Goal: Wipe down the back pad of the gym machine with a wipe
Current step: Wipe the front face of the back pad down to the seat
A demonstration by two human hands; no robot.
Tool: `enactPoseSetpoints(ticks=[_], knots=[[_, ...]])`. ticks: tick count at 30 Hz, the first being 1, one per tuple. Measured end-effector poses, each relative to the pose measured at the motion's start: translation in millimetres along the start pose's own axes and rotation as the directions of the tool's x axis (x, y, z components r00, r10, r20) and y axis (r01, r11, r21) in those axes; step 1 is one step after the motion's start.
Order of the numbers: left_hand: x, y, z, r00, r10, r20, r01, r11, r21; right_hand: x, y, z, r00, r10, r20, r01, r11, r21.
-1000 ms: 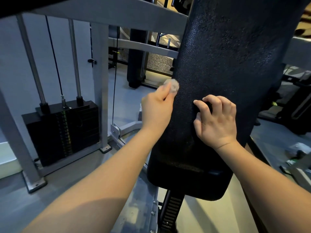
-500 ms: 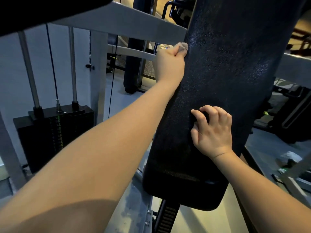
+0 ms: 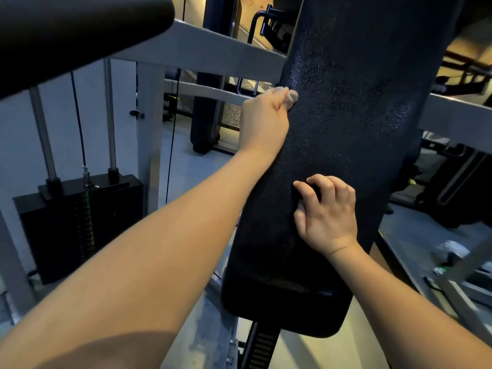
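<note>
1. Pad [image 3: 346, 129] front and centre: a tall black slab, upright on its post, and the wipe [image 3: 291, 96] is right up against its left edge, in the upper half.
2. Handling call on the wipe: it looks feather-light and soft, a thing that crushes to nothing, so a fingertip pinch around the wad is the way to hold it.
3. And that is the grip we have. The left hand [image 3: 263, 121] is curled tight around the wipe, with only a pale crumpled nub poking out on top and pressed to the pad.
4. Right hand [image 3: 327, 211] sits lower on the pad's face with fingers bent and tips propped on the surface. It holds nothing, and it reads to me as a brace.
5. Handling call on the pad: it is bolted in, so nothing gets lifted. Expect a stiff board under cushioned vinyl, with a little give under pressure. That grain may drag at a soft wipe, so firm strokes suit it.
6. Looks now: the skin is black and pebbled with rounded bottom corners, and a ridge runs across near the base. Glints speckle the upper face, though I cannot tell whether that is moisture or just light.
7. Left of the pad: a grey frame bar [image 3: 213, 49] and, lower down, the weight stack [image 3: 80, 222] on its 2 guide rods.
</note>
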State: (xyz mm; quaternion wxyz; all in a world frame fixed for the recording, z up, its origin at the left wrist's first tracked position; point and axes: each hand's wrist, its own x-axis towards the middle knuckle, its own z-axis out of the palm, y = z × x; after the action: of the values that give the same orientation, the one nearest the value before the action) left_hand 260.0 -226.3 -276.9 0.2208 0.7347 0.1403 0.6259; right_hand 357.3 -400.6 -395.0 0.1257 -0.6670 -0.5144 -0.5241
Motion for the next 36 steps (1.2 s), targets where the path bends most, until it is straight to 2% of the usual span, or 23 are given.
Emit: enactPoseSetpoints(ticks=[5, 7, 9, 12, 15, 20, 24, 27, 29, 31, 34, 36], knots=[[-35.4, -19.7, -12.7, 0.980, -0.182, 0.073, 0.193, 0.964, -0.181, 0.0, -0.6, 0.1, 1.000, 0.002, 0.001, -0.002, 1.000, -0.003], [-68.9, -32.0, -21.6, 0.954, -0.278, 0.113, 0.300, 0.909, -0.290, -0.5, -0.7, 0.3, 1.000, 0.006, 0.005, -0.006, 1.000, -0.007], [-80.3, -34.5, -23.7, 0.917, -0.371, 0.144, 0.398, 0.859, -0.321, -0.8, -0.7, 0.5, 1.000, 0.006, 0.001, -0.006, 1.000, -0.007], [-41.6, -20.8, -14.0, 0.900, -0.417, 0.123, 0.431, 0.817, -0.384, -0.5, -0.3, 0.4, 1.000, -0.003, -0.010, 0.003, 1.000, 0.001], [6.7, -15.2, -2.9, 0.863, -0.457, 0.215, 0.501, 0.720, -0.480, -1.0, 0.5, 0.6, 1.000, -0.007, -0.017, 0.007, 1.000, 0.008], [-26.4, -27.6, -11.9, 0.821, -0.453, 0.348, 0.570, 0.689, -0.447, -2.2, -0.2, 1.7, 1.000, 0.003, -0.027, -0.002, 1.000, 0.010], [-79.3, -50.0, -19.0, 0.742, -0.524, 0.418, 0.662, 0.668, -0.338, -1.7, -1.0, 1.5, 1.000, 0.005, -0.016, -0.005, 1.000, 0.009], [-85.3, -53.2, -21.9, 0.742, -0.529, 0.412, 0.660, 0.685, -0.307, -2.3, -0.5, 0.7, 1.000, 0.015, -0.010, -0.015, 1.000, 0.007], [-73.1, -44.5, -23.5, 0.779, -0.493, 0.388, 0.614, 0.725, -0.312, -3.1, -0.6, 0.3, 1.000, 0.005, -0.007, -0.005, 1.000, 0.007], [-68.4, -40.1, -23.5, 0.787, -0.467, 0.403, 0.602, 0.724, -0.337, -1.6, 0.0, 0.0, 1.000, 0.004, 0.001, -0.004, 1.000, 0.014], [-101.4, -49.7, -29.8, 0.741, -0.508, 0.440, 0.655, 0.692, -0.303, -3.1, -0.9, -1.0, 1.000, 0.016, -0.001, -0.016, 1.000, 0.012], [-132.3, -59.3, -37.2, 0.679, -0.557, 0.479, 0.714, 0.652, -0.254, -3.8, -1.2, -0.6, 1.000, 0.020, 0.003, -0.020, 1.000, 0.011]])
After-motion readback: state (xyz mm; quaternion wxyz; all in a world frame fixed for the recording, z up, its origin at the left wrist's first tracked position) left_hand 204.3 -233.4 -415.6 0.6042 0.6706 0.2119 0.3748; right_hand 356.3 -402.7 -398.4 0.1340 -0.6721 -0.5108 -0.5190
